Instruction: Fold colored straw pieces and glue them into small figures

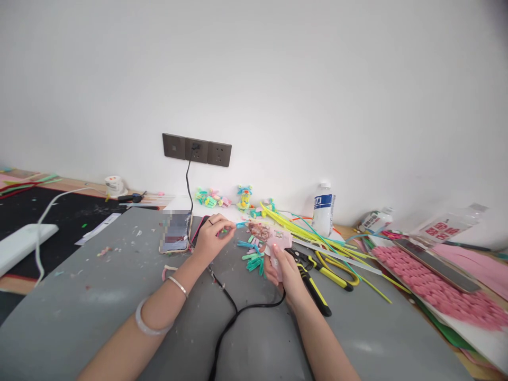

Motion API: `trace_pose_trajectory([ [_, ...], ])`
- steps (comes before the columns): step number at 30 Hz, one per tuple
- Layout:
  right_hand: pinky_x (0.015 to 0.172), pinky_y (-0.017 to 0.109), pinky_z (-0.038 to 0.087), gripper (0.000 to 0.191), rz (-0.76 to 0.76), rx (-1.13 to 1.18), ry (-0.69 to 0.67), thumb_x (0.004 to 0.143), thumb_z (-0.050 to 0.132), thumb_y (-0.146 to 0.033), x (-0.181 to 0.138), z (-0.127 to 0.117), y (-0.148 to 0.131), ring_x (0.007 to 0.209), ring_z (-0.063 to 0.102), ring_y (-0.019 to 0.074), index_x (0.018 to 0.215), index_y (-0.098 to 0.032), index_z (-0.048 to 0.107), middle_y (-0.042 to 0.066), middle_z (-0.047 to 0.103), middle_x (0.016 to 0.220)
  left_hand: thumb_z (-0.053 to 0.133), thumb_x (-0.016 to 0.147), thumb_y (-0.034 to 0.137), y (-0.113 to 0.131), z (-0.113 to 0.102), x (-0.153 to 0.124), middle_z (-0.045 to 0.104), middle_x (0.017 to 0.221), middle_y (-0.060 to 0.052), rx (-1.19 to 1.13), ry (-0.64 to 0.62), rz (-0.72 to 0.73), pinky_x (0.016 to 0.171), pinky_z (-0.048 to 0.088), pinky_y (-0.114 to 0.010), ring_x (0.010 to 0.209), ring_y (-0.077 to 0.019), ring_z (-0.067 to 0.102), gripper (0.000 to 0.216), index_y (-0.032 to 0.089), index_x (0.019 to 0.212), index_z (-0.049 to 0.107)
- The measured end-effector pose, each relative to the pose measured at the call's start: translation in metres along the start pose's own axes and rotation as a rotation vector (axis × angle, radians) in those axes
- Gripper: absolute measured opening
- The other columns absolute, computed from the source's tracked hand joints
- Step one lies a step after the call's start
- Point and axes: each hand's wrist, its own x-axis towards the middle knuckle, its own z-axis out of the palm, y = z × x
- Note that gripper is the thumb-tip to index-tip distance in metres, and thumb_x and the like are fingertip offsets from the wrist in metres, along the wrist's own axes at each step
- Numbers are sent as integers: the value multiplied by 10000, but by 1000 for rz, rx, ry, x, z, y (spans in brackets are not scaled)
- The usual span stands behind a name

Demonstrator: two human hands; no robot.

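My left hand [212,239] is closed in a pinch on a short blue pipe cleaner piece [241,225], which sticks out to the right of the fingertips. Wrapped around the handle of a pink-and-white hot glue gun [281,237] is my right hand [289,274]. The gun's front end points left, close to the blue piece. Below the gun lie several short teal and blue pipe cleaner pieces [255,263]. Yellow-and-black pliers [313,290] rest just right of my right hand.
Long yellow pipe cleaners [317,236] spread to the right. A phone [174,233] lies left of my left hand. A black cord [226,323] crosses the grey mat [119,296]. Small colourful figures [244,197] and a white bottle [323,209] stand by the wall.
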Motion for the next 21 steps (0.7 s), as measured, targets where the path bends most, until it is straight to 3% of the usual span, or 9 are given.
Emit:
trace_pose_trajectory([
  [12, 333, 170, 176, 453, 19, 21, -21, 859, 579, -593, -1, 2, -1, 333, 202, 26, 890, -142, 602, -108, 359, 440, 588, 846, 73, 1, 1, 0, 593, 765, -13, 7, -14, 36, 699, 478, -278, 753, -155, 590, 129, 194, 828, 629],
  [21, 351, 177, 178, 459, 2, -29, 19, 870, 546, -606, 0, 0, -1, 314, 261, 33, 882, -149, 591, -104, 365, 436, 593, 847, 74, 0, 1, -1, 595, 773, -15, 15, -14, 29, 704, 477, -283, 758, -158, 589, 125, 193, 826, 627],
])
